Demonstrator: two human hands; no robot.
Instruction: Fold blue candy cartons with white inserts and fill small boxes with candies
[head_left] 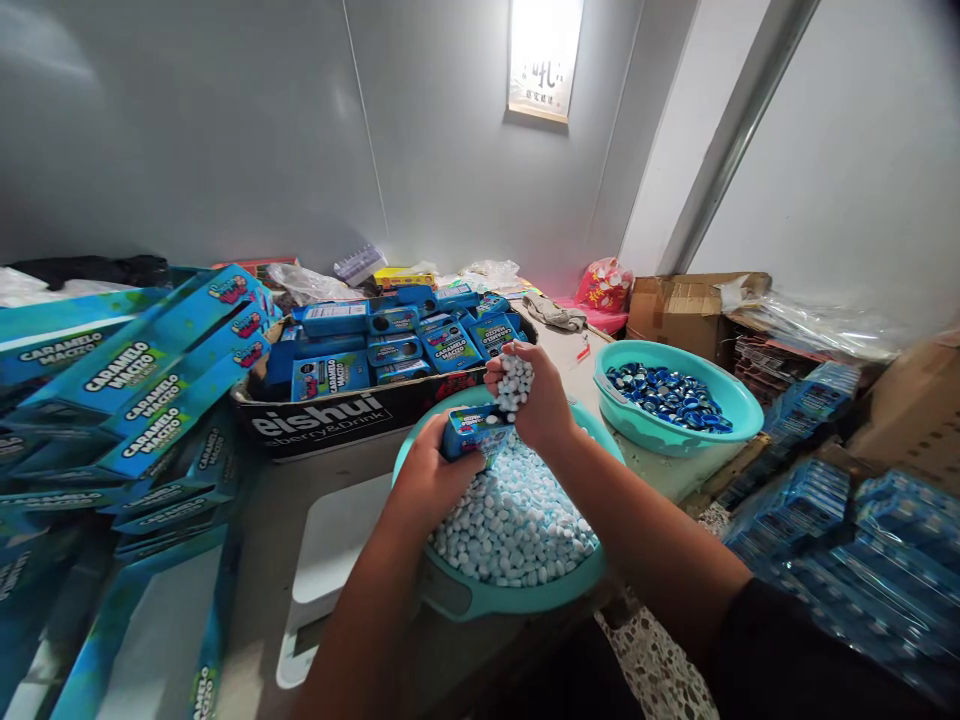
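Note:
My left hand [435, 470] grips a small blue candy box [474, 432], tilted with its open end facing right. Cupped beside that opening, my right hand [544, 400] holds a heap of small white candies [516, 385]; some sit right at the box's mouth. Both hands are above a turquoise basin [442, 598] filled with loose white and pale blue candies [517, 520]. Just behind the basin, a black carton [322, 425] holds many small blue boxes [450, 342] like the one in my hand.
A white scale [337, 545] lies left of the basin. Blue display cartons [142, 390] are stacked at far left. To the right stands a second turquoise basin [652, 430] of dark blue shiny pieces [671, 397]. Wrapped blue packs [885, 550] and a cardboard box [675, 310] are further right.

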